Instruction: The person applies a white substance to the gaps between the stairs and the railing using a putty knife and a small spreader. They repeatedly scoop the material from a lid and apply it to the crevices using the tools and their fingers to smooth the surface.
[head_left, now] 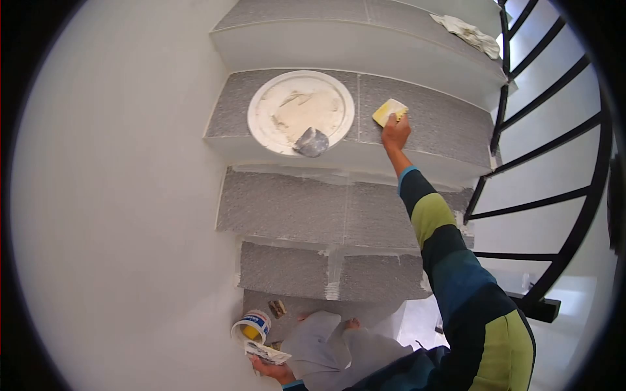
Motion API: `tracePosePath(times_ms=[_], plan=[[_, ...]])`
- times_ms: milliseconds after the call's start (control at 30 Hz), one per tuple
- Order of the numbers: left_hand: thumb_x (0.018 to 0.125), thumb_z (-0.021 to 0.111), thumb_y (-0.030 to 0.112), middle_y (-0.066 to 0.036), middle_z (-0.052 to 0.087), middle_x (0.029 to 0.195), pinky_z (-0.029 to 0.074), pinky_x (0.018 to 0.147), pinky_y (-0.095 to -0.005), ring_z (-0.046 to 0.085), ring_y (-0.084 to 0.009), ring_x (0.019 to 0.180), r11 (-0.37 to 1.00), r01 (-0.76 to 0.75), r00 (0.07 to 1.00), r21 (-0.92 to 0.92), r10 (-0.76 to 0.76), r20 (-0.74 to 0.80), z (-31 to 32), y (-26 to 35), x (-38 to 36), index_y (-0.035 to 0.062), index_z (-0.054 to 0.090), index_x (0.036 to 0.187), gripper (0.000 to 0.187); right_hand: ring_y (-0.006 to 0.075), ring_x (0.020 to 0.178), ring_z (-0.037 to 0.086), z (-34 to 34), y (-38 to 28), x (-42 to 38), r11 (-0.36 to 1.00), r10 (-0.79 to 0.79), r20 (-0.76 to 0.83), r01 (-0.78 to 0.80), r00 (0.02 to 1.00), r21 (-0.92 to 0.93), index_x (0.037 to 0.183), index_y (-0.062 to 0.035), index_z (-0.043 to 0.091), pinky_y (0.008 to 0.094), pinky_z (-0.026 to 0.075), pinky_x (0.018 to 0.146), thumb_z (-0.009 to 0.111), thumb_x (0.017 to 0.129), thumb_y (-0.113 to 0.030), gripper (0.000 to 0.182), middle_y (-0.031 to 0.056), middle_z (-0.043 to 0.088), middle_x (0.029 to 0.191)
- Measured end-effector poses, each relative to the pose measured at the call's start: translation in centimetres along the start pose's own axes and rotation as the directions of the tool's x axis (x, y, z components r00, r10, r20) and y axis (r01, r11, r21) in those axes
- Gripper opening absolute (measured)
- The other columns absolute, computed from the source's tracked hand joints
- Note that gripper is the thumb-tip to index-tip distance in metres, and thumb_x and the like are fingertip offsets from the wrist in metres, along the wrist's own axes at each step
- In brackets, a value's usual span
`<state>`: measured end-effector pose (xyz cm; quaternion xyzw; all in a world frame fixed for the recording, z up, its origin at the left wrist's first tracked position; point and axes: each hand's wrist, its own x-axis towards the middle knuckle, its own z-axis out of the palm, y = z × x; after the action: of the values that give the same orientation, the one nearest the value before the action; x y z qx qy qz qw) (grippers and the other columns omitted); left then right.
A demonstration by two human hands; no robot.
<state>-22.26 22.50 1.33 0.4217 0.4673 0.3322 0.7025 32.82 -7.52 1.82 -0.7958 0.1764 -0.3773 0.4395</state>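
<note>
My right hand (396,132) is closed on a yellow and white sponge-like block (389,112), which rests on a grey stair tread. To its left on the same tread, a round white tray (257,124) holds pale powder or paste (310,112), with a grey lump or cup (312,143) at its front edge. Low in the view, my left hand (274,370) grips a flat tool smeared with white (267,353). Just above that tool stands a small white bucket (259,320) with a blue label and something yellow inside.
Grey stairs with white risers (287,44) climb ahead. A black metal railing (535,203) runs along the right, and a white wall (124,195) fills the left. A pale cloth (468,36) lies on an upper step. A small brown object (278,308) is near the bucket.
</note>
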Motion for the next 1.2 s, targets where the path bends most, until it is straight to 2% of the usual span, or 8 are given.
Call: tracePosePath(times_ms=[100,267,633,667,767,833,1033,1200], plan=[[0.083,0.038,0.039,-0.017,0.034,0.133,0.034,0.099,-0.0404,0.037,-0.0309,0.122,0.998,0.039,0.999,0.049,-0.041,0.033,1.0,1.1,2.0,0.0005,0.030,0.132,0.063,0.0441,0.080,0.058,-0.2,-0.1,0.0,0.997,0.019,0.013,-0.019,1.000,-0.069,0.094,0.0036,0.055,0.0470,0.044,0.070,0.049,0.079,-0.023,0.031,0.0259,0.060,0.082],[0.085,0.036,0.040,-0.017,0.033,0.134,0.033,0.100,-0.0420,0.037,-0.0314,0.123,0.994,0.085,0.996,0.067,-0.087,0.033,4.5,5.8,3.7,0.0015,0.030,0.132,0.061,0.0347,0.072,0.061,0.1,-0.7,-0.2,0.999,0.011,0.003,-0.011,1.000,-0.051,0.089,0.0043,0.055,0.0415,0.046,0.064,0.049,0.081,-0.019,0.026,0.0217,0.062,0.079],[0.086,0.034,0.038,-0.014,0.037,0.132,0.035,0.098,-0.0400,0.039,-0.0293,0.121,0.982,0.120,0.992,0.146,-0.125,0.021,7.3,7.9,3.0,0.0035,0.030,0.133,0.058,0.0332,0.067,0.058,0.4,-0.2,-0.2,0.989,0.008,-0.014,-0.010,1.000,-0.146,0.086,0.0045,0.056,0.0405,0.043,0.061,0.050,0.081,-0.022,0.027,0.0211,0.059,0.074],[0.084,0.040,0.035,-0.017,0.040,0.128,0.043,0.092,-0.0429,0.044,-0.0318,0.115,0.989,0.112,0.993,0.098,-0.108,-0.041,8.4,8.0,2.7,0.0020,0.034,0.129,0.056,0.0348,0.066,0.059,0.6,0.0,-0.1,0.987,-0.042,-0.034,0.036,0.999,-0.157,0.087,0.0040,0.055,0.0409,0.044,0.059,0.050,0.081,-0.021,0.027,0.0215,0.060,0.073],[0.083,0.042,0.035,-0.017,0.040,0.128,0.044,0.090,-0.0425,0.044,-0.0313,0.115,0.997,0.065,0.998,0.039,-0.064,-0.017,9.7,8.2,2.6,0.0019,0.034,0.128,0.057,0.0358,0.068,0.059,1.1,1.2,-0.1,0.964,-0.081,-0.052,0.065,0.995,-0.259,0.091,0.0042,0.056,0.0414,0.044,0.060,0.051,0.082,-0.022,0.028,0.0221,0.060,0.076],[0.082,0.044,0.035,-0.017,0.040,0.128,0.042,0.092,-0.0406,0.044,-0.0304,0.116,1.000,0.024,0.998,0.018,-0.023,-0.059,10.3,8.3,2.8,0.0007,0.034,0.128,0.058,0.0366,0.073,0.060,1.1,1.6,-0.2,0.976,0.021,-0.004,-0.021,1.000,-0.218,0.096,0.0046,0.056,0.0416,0.045,0.064,0.051,0.082,-0.022,0.030,0.0231,0.061,0.082],[0.085,0.042,0.035,-0.016,0.038,0.130,0.036,0.097,-0.0382,0.041,-0.0285,0.118,0.975,-0.206,0.969,-0.083,0.192,-0.155,10.5,6.0,4.0,-0.0013,0.037,0.127,0.056,0.0382,0.083,0.059,1.4,1.1,-0.1,0.976,-0.024,0.011,0.026,1.000,-0.217,0.100,0.0058,0.056,0.0429,0.044,0.072,0.049,0.083,-0.022,0.033,0.0247,0.061,0.091],[0.086,0.041,0.032,-0.016,0.041,0.126,0.038,0.095,-0.0395,0.043,-0.0277,0.115,0.944,-0.218,0.946,-0.247,0.142,-0.292,7.6,-0.3,5.8,-0.0018,0.038,0.125,0.051,0.0390,0.086,0.058,0.6,0.7,-0.2,0.982,-0.090,0.063,0.099,0.994,-0.158,0.099,0.0066,0.055,0.0426,0.043,0.076,0.046,0.083,-0.021,0.033,0.0257,0.060,0.092]])
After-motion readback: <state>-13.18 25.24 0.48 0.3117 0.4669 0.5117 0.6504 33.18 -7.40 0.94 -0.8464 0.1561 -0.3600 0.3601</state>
